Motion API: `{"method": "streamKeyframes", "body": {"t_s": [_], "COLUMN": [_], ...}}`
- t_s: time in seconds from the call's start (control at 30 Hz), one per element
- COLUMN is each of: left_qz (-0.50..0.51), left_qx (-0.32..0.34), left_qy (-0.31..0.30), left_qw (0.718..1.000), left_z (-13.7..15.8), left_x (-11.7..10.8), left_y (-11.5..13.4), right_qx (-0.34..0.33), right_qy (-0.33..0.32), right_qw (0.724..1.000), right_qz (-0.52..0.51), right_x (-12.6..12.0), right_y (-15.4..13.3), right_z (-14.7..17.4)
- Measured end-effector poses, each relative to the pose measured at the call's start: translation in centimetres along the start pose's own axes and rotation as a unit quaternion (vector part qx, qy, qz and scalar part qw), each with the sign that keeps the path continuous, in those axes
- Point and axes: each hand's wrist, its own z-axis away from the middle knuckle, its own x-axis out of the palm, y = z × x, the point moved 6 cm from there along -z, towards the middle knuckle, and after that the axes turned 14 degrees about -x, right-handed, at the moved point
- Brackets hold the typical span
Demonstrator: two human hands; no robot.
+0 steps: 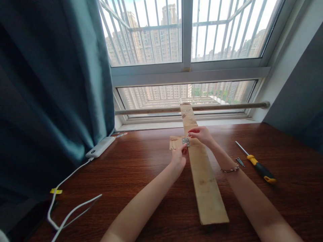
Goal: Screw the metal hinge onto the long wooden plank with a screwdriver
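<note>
A long pale wooden board [205, 181] lies lengthwise on the table, its far end reaching towards the window. A short wooden piece [175, 142] sits against its left side. Across the joint between them rests a small metal hinge [185, 141]. My left hand [179, 157] is closed at the hinge's near edge, thumb and fingers pressing it against the wood. From the right, my right hand [201, 135] pinches a small thin screw just above the hinge; the fingers partly cover it.
On the right lie a yellow and black screwdriver [261, 168] and several loose screws [240, 162]. A white power bank [101, 147] with a white cable [73, 210] is on the left beside a blue curtain [83, 84]. A horizontal pipe [227, 106] crosses before the window.
</note>
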Motion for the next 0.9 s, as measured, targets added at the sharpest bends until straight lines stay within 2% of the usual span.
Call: {"method": "streamKeyframes", "body": {"t_s": [0.23,0.47,0.67,0.9], "left_qz": [-0.007,-0.013,-0.021,-0.019], "left_qx": [0.0,0.001,-0.003,-0.007], "left_qy": [0.001,0.002,-0.008,-0.016], "left_qw": [1.0,1.0,1.0,1.0], "left_z": [-0.3,-0.1,0.0,0.0], "left_x": [-0.1,-0.1,0.3,0.3], "left_y": [0.0,-0.1,-0.1,0.0], "right_qx": [0.001,-0.048,-0.09,-0.084], "right_qy": [-0.021,-0.032,-0.076,-0.081], "right_qw": [0.998,0.984,0.966,0.957], "right_qz": [0.066,0.169,0.229,0.266], "right_x": [0.1,-0.2,0.8,0.8], "right_y": [-0.4,-1.9,-2.7,-2.7], "right_z": [0.1,0.0,0.1,0.3]}}
